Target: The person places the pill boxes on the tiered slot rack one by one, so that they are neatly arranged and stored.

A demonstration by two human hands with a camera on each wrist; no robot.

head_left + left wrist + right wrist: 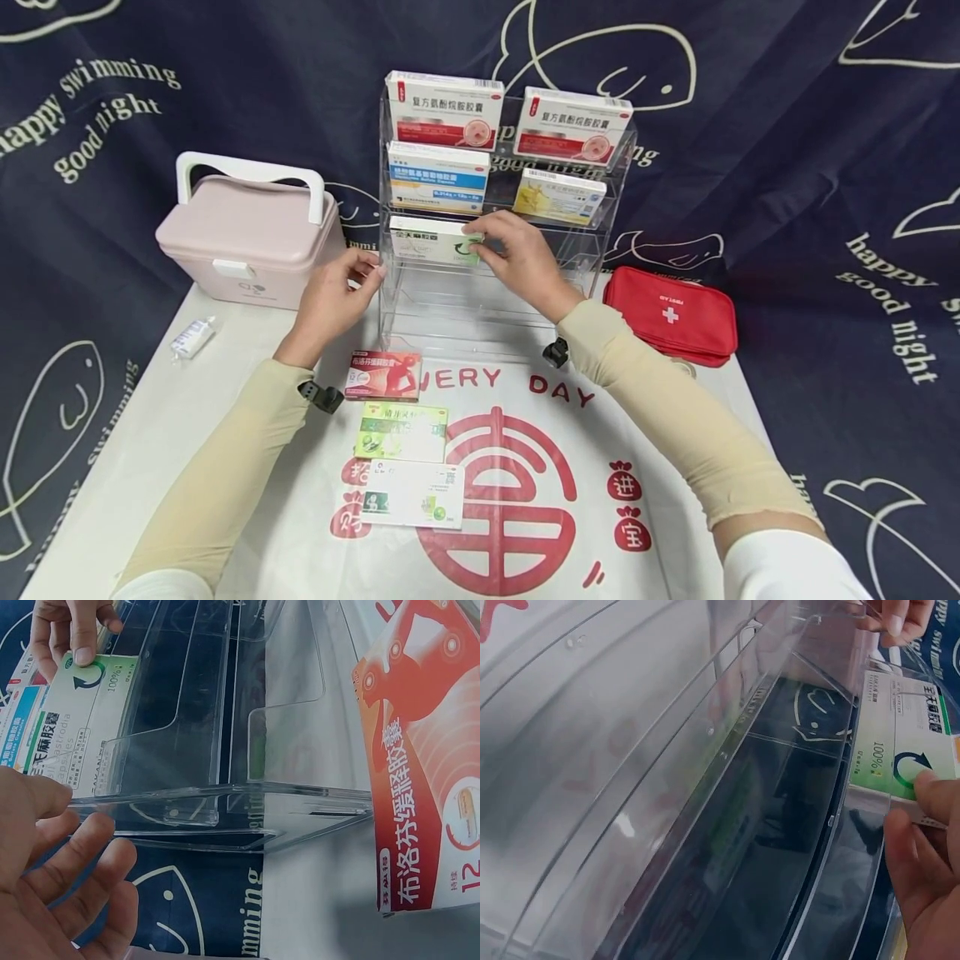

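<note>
Head view: right grip [525, 262] pinches white-green carton [429, 242]; carton extends left

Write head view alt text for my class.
A person's right-hand fingers pinch a white-and-green medicine box in a clear tiered rack; the left hand is at its left edge. Three boxes lie in front.

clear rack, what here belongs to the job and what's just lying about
Apparently in the job:
clear rack
green-marked box, pinched by the right hand
four boxes racked higher
loose red box, green box, white box

Apparently lying about:
pink case
red pouch
small white packet
</note>
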